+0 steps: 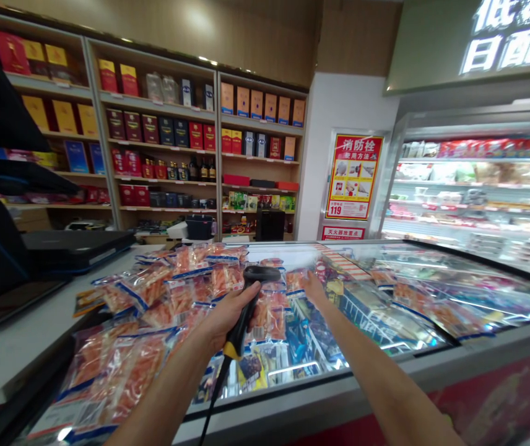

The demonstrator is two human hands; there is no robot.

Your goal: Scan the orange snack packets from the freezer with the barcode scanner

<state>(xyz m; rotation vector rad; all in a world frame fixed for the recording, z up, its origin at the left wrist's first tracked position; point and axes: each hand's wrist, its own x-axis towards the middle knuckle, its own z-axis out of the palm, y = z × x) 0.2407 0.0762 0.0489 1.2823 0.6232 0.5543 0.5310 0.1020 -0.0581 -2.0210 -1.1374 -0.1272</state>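
Toward the left edge of the glass-topped freezer (311, 402), clear packets (191, 291) of orange-pink food lie heaped and overlapping. Above the glass, a corded black-and-yellow scanner (245, 316) is tilted, its handle grasped by the curled fingers of the left hand (226, 313). Farther from the near edge, the right hand (314, 288) meets a single packet (294, 280); blur prevents telling whether its fingers grip it.

Black scanner (245, 317) was tilted, wide head up, yellow near bottom. Clear packs (191, 294), orange-pink inside, blue edges, lay in messy pile. One pack (295, 280) was just right of scanner head.
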